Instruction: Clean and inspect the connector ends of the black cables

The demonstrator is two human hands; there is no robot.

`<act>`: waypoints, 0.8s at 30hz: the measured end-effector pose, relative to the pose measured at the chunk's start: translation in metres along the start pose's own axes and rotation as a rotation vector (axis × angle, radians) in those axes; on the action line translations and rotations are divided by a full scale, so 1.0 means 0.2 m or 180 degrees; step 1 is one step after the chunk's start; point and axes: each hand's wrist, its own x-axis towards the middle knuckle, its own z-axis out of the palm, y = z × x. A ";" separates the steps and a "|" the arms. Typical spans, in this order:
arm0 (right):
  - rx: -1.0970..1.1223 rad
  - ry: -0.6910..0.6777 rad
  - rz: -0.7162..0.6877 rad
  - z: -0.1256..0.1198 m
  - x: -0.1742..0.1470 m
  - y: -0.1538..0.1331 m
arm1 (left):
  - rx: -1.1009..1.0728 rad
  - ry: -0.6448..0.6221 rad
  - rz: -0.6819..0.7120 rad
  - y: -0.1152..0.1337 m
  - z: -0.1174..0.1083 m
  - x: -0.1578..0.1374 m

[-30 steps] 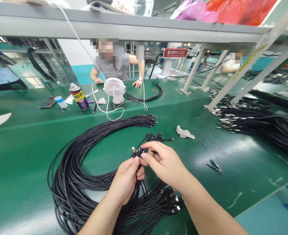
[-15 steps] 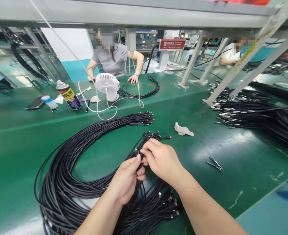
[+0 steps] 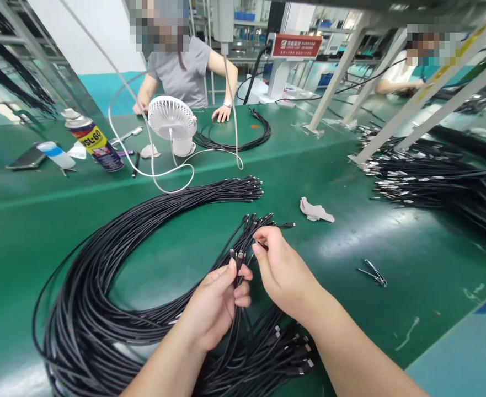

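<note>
My left hand (image 3: 220, 300) is closed round several black USB cables (image 3: 240, 258), their plugs standing up past the thumb. Just right of it, my right hand (image 3: 286, 270) pinches a thin dark piece that looks like a cable end, mostly hidden by the fingers. Beneath and beyond both hands, a large bundle of black cables (image 3: 89, 275) curves across the green table. More plug ends (image 3: 300, 353) fan out below my right wrist, and another group of tips (image 3: 259, 220) lies just beyond my fingers.
A nail clipper (image 3: 374, 273) and a crumpled whitish scrap (image 3: 316, 210) lie to the right. Further back stand a white fan (image 3: 171, 122) with its cord and a spray can (image 3: 96, 142). Cables (image 3: 433, 176) are heaped at far right. A co-worker (image 3: 179, 71) sits opposite.
My right hand has moved apart from my left, slightly right and up, still pinched. Plugs in my left hand now show more clearly. The camera view has tilted down a little.
</note>
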 end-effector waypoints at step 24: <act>-0.0081 0.0151 -0.0041 0.00 0.01 -0.01 | 0.0493 0.0029 0.0300 0.00 0.02 -0.01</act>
